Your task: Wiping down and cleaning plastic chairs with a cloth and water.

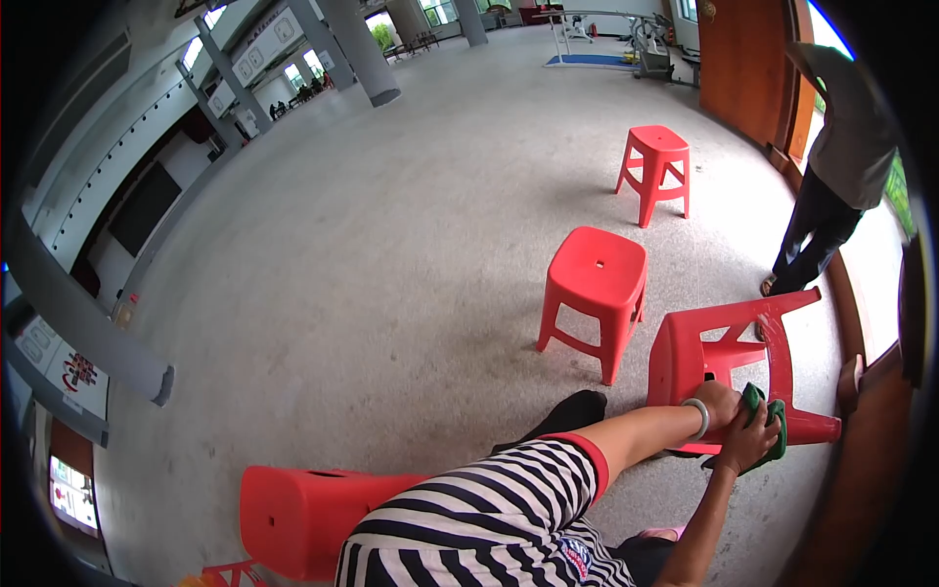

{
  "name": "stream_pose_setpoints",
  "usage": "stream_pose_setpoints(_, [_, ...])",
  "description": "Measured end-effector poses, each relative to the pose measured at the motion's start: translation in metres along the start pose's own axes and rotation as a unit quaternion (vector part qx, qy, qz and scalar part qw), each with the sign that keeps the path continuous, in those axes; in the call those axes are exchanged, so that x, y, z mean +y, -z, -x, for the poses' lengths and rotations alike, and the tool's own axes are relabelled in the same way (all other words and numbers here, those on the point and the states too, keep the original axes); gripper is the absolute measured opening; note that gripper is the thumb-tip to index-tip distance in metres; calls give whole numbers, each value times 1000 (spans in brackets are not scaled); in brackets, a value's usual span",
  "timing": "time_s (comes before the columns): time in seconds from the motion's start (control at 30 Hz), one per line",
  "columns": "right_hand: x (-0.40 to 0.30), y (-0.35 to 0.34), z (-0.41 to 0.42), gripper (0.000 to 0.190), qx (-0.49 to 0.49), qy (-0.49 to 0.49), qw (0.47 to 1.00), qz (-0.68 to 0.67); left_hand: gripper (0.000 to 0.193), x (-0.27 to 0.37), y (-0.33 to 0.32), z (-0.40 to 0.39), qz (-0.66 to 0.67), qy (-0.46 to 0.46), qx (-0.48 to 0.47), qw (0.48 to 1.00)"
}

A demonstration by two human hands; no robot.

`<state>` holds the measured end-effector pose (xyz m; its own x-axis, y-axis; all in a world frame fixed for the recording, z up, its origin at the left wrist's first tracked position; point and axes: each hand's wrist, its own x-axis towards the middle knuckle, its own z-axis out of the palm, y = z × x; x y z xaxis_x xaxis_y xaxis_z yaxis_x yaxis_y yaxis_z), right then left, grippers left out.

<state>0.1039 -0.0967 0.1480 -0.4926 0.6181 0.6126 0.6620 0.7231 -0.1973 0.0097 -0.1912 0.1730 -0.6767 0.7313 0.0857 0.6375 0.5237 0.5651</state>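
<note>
A red plastic stool [781, 352] lies tipped on its side at the right, its legs pointing towards the doorway. My left hand [717, 403], with a pale bangle at the wrist, rests at this stool's side; its fingers are partly hidden, and whether they grip the stool cannot be told. Bunched green cloth [774, 436] is held in my right hand [752, 440], close beside the left and against the stool's lower part. Two more red stools stand upright, a nearer one [598, 268] and a farther one [660, 139].
Another red stool [308, 513] lies on its side at the lower left. A person [851, 139] stands in the doorway at the right, near a wooden door [744, 66]. Grey columns [359, 44] rise from the hall floor, with exercise equipment [649, 48] at the far end.
</note>
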Motion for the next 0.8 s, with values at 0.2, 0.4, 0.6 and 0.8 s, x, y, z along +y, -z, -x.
stream_pose_setpoints(0.2, [35,8,-65,39,-36,-77,994,63,39,-13,-13,1,-10,-24,36,999])
stream_pose_setpoints(0.4, [141,-27,-141,40,-53,-158,975,145,40,2,2,3,-8,-14,-4,1000])
stream_pose_setpoints(0.6, [191,-82,-167,49,74,-248,964,58,39,-1,-5,-6,-11,-23,13,1000])
stream_pose_setpoints(0.8, [208,-101,-181,61,72,-406,911,26,38,-3,-4,-2,2,-2,29,1000])
